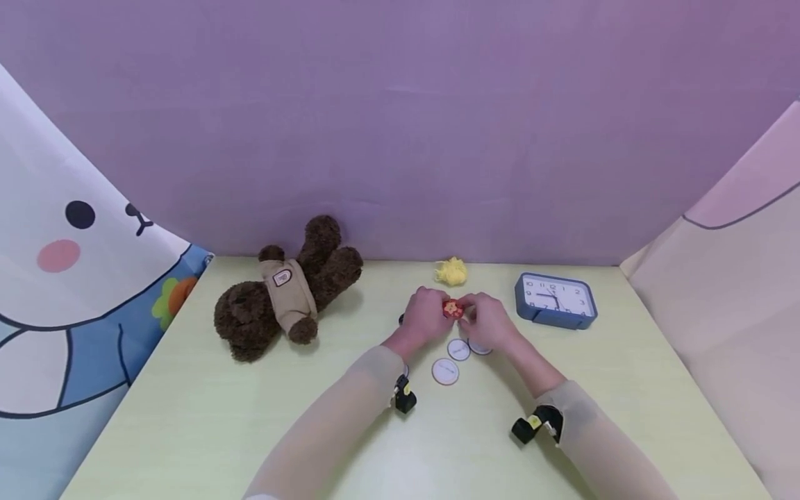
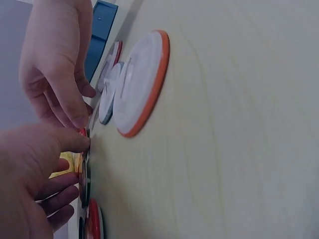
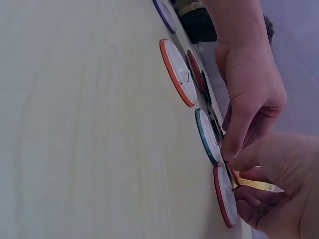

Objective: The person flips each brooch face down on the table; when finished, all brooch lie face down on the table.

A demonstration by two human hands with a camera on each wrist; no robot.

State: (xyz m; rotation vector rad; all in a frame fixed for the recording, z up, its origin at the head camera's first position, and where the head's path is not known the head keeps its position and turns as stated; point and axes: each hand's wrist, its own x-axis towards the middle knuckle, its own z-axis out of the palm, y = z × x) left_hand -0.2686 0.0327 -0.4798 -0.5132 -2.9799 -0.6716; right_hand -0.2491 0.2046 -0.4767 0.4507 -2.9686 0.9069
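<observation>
The fingers (image 1: 437, 312) of both hands pinch a small red badge (image 1: 451, 309) between them, just above the desk (image 1: 187, 417). Left hand (image 1: 426, 316) and right hand (image 1: 486, 321) meet over round white discs (image 1: 445, 371). The step seems to be handling the badge; next calls for steady grip.

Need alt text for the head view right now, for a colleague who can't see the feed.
Both hands, the left hand and the right hand, pinch a small red badge above round white discs on a pale green table. A brown teddy bear lies to the left, a blue clock stands to the right.
</observation>
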